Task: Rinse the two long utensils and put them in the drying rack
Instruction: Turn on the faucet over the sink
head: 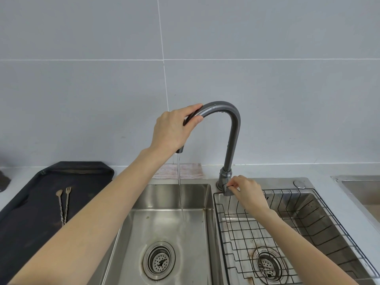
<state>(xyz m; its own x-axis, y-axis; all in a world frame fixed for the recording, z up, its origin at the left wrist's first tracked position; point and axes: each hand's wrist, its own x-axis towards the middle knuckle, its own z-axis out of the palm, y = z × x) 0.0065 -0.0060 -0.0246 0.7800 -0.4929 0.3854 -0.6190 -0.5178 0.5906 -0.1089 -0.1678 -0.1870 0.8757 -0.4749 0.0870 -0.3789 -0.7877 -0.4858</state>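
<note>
Two long twisted metal utensils lie side by side on a black mat (pixel 30 202) at the left: a spoon (pixel 60 204) and a fork (pixel 67 202). My left hand (pixel 172 130) grips the curved spout of the grey faucet (pixel 230 140), and a thin stream of water (pixel 180 188) runs from it into the left basin (pixel 164 233). My right hand (pixel 246 190) pinches the faucet's lever at its base. A black wire drying rack (pixel 308 223) sits in the right basin. Both hands are far from the utensils.
A folded pinkish cloth (pixel 185 171) lies behind the left basin against the grey tiled wall. Each basin has a round strainer drain (pixel 159 260). Another metal basin edge (pixel 359 188) shows at the far right. A dark object (pixel 4 179) sits at the left edge.
</note>
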